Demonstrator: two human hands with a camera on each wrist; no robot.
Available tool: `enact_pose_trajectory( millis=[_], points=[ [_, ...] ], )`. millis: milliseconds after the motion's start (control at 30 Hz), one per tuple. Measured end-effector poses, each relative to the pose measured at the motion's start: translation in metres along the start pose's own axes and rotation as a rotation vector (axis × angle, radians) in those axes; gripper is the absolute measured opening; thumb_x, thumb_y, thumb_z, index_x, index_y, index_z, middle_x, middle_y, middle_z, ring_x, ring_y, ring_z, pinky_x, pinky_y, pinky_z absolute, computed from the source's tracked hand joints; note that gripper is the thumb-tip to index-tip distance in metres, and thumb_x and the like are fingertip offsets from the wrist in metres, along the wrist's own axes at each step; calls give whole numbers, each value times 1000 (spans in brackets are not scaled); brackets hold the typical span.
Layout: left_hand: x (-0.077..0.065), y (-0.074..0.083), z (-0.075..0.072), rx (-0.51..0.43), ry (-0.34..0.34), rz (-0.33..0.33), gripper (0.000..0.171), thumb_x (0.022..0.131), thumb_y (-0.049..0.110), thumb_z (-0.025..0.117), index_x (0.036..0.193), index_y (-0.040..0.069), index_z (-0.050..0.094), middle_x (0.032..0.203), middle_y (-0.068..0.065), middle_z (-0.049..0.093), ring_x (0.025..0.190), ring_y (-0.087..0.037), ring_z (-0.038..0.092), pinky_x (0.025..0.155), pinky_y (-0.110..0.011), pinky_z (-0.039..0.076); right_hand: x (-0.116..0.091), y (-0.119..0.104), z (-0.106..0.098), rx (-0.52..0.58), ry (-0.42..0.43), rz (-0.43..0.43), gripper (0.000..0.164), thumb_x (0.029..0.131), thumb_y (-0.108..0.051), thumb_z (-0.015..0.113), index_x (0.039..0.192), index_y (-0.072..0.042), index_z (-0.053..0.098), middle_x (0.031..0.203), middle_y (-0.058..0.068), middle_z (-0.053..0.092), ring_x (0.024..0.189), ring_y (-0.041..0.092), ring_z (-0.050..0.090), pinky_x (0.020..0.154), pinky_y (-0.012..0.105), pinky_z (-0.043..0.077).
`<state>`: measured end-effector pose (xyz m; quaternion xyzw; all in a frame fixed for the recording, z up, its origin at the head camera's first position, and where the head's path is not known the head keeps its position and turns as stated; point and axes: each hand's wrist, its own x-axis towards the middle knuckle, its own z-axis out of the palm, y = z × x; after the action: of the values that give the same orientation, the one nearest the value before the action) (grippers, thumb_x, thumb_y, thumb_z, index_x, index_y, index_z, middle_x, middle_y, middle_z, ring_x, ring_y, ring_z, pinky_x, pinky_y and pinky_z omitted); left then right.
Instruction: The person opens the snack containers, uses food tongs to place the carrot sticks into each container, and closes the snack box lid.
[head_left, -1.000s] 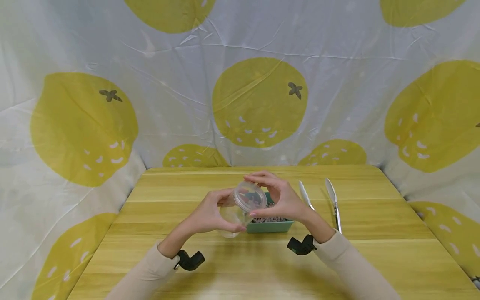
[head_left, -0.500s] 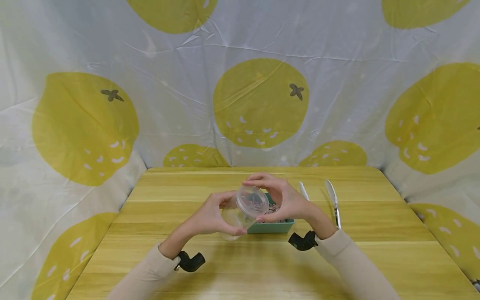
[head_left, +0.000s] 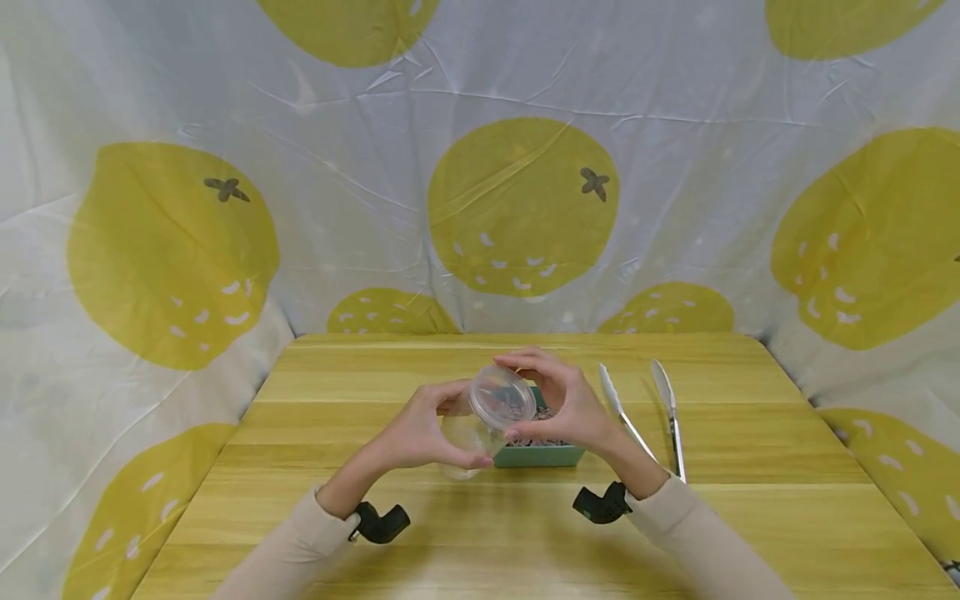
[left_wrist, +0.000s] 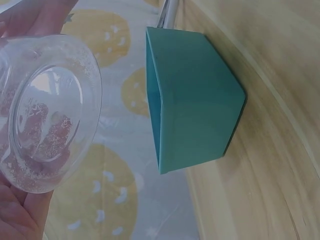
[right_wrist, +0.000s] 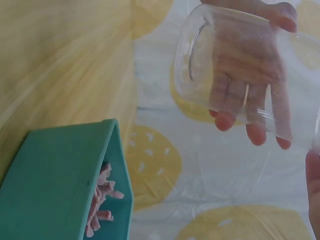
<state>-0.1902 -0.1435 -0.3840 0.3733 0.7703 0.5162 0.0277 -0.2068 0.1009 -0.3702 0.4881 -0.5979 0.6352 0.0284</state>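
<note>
A clear plastic jar is held tilted above the table, its lid end up and toward the right. My left hand grips the jar's body, fingers behind and thumb in front. At the lid, my right hand holds the rim between thumb and fingers. The right wrist view shows the see-through jar wall with the left fingers around it. In the left wrist view the round jar base faces the camera, with whitish specks on it. Just behind the jar stands a green box.
Pinkish-grey strips lie inside the green box. Metal tongs rest spread on the wooden table to the right, partly behind the right forearm. Lemon-print cloth encloses the table at the back and sides.
My right hand has turned slightly at the lid and its wrist has dropped a little, uncovering more of the tongs. The left hand keeps its grip on the jar, nearly still.
</note>
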Motion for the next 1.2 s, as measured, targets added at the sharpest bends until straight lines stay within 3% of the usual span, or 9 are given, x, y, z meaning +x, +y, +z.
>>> enact_pose_trajectory(
  millis=[267,433,633,700,933,1067,1200],
  points=[
    [-1,-1,0,37,-3,0,70,66,25,94,130,22,64,117,7,70,106,-14,66,89,-36,54,3,-2,-3,-20,-76,-6,76,65,19,84,133,14,51,133,27,49,121,37,49,105,41,42],
    [-1,-1,0,43,-14,-16,74,66,25,94,132,17,63,118,6,69,106,-13,66,89,-36,53,5,-5,-9,-2,-147,40,76,68,17,83,136,12,49,138,25,45,128,35,46,104,42,43],
    [-1,0,0,44,-3,-2,73,67,23,94,132,18,62,118,8,69,105,-14,66,88,-36,54,5,-6,-13,14,-180,44,77,71,15,82,139,13,46,142,26,43,131,37,42,105,41,42],
    [-1,1,1,39,9,-1,72,66,21,95,131,17,63,117,7,69,104,-15,66,88,-37,54,4,-6,-13,10,-169,33,78,72,13,83,140,14,44,143,27,42,132,38,41,108,42,39],
    [0,39,-1,19,48,-28,69,64,5,92,127,2,64,113,-2,72,101,-16,68,87,-45,54,0,-1,-11,11,-41,19,80,78,-12,87,139,17,43,138,36,43,128,35,46,105,41,40],
    [0,40,-2,17,47,-41,69,65,4,92,128,3,64,113,0,72,101,-16,68,87,-42,54,-1,2,-5,50,11,35,80,76,-12,89,136,18,46,133,38,45,124,30,50,105,38,41],
    [0,35,-2,13,42,-25,68,65,3,92,127,2,64,113,-4,72,101,-15,68,86,-36,54,-1,3,-2,66,19,40,77,74,-10,90,134,17,49,132,28,49,124,29,50,107,38,39]
  ],
)
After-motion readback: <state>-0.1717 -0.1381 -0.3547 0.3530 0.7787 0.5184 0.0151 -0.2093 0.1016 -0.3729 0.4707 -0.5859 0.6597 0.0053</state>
